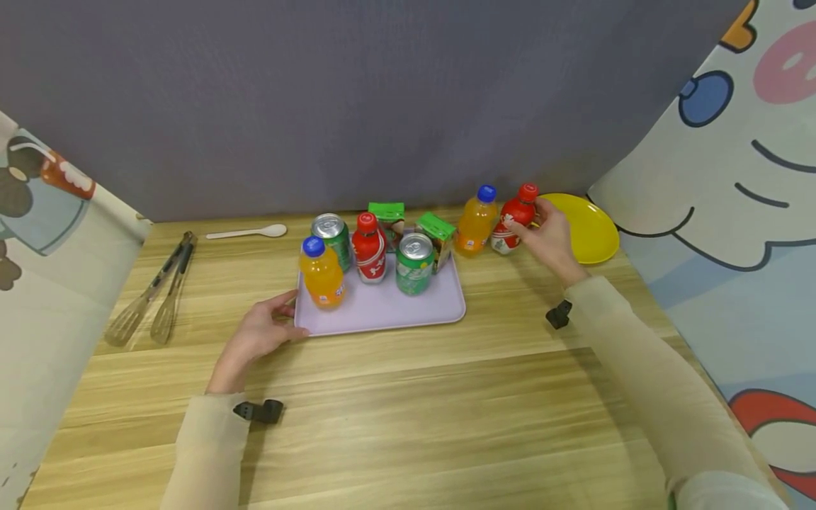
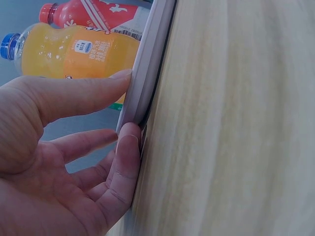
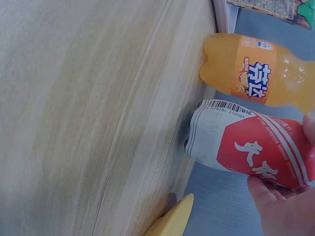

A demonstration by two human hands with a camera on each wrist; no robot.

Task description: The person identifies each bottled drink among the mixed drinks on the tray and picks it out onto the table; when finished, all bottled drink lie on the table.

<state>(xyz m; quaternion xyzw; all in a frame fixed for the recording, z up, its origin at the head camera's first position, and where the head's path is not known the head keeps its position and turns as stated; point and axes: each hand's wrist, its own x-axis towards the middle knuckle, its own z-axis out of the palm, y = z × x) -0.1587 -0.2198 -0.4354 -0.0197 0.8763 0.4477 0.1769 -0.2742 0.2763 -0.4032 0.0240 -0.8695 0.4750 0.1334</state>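
My right hand [image 1: 550, 237] grips a red-capped bottle [image 1: 515, 219] with a red label, at the right of the table. In the right wrist view the thumb and fingers are round the upper part of this bottle [image 3: 256, 145], its base near the tabletop. Close beside it stands an orange soda bottle [image 1: 476, 227] with a blue cap. At the left end of a pale lilac tray [image 1: 395, 319], my left hand [image 1: 264, 329] holds the rim between thumb and fingers. Nearest to that hand on the tray is another orange soda bottle [image 1: 323, 276].
The tray also carries another red bottle [image 1: 370, 251], green cans [image 1: 414, 265] and green-topped packs [image 1: 436, 237]. A yellow plate [image 1: 596, 230] lies at the right. Tongs [image 1: 153, 294] and a pale spoon [image 1: 248, 231] are at the left. A grey panel [image 1: 357, 106] closes off the back.
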